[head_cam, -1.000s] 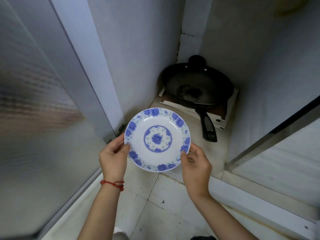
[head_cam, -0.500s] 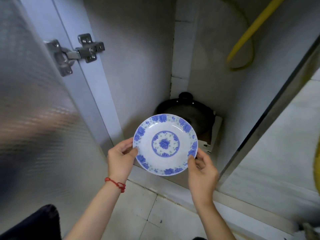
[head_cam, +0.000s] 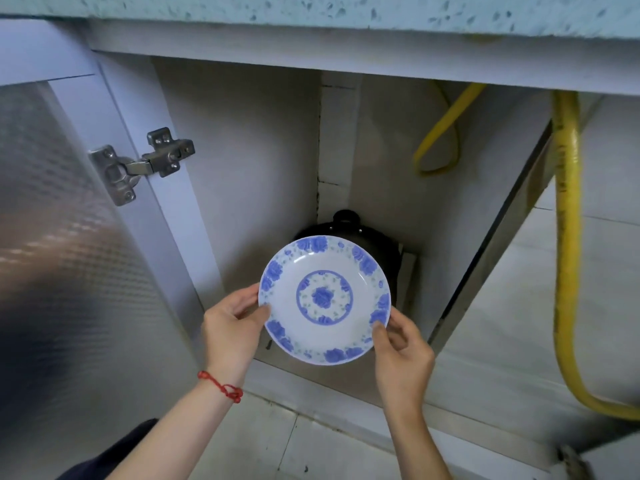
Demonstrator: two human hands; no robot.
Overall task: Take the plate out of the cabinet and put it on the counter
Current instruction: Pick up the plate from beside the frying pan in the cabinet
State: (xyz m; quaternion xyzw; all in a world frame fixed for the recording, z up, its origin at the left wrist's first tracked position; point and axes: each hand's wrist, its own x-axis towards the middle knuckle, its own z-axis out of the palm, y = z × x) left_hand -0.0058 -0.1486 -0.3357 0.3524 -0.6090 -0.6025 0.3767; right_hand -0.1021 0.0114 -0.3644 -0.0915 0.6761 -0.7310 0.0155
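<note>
A white plate (head_cam: 325,299) with blue flowers round its rim and centre is held in the air in front of the open cabinet (head_cam: 242,161). My left hand (head_cam: 232,332) grips its left edge, a red string round that wrist. My right hand (head_cam: 401,348) grips its lower right edge. The plate faces me, tilted slightly. The speckled green counter (head_cam: 311,8) runs across the top, its front edge visible above the cabinet opening.
A black pan (head_cam: 349,230) sits at the back of the cabinet floor, mostly hidden behind the plate. The frosted cabinet door (head_cam: 69,271) stands open on the left with a metal hinge (head_cam: 138,164). A yellow hose (head_cam: 566,237) hangs at the right.
The plate has come up and out of the cabinet with both hands still on it. The view has lifted, so the counter edge and the hose now show.
</note>
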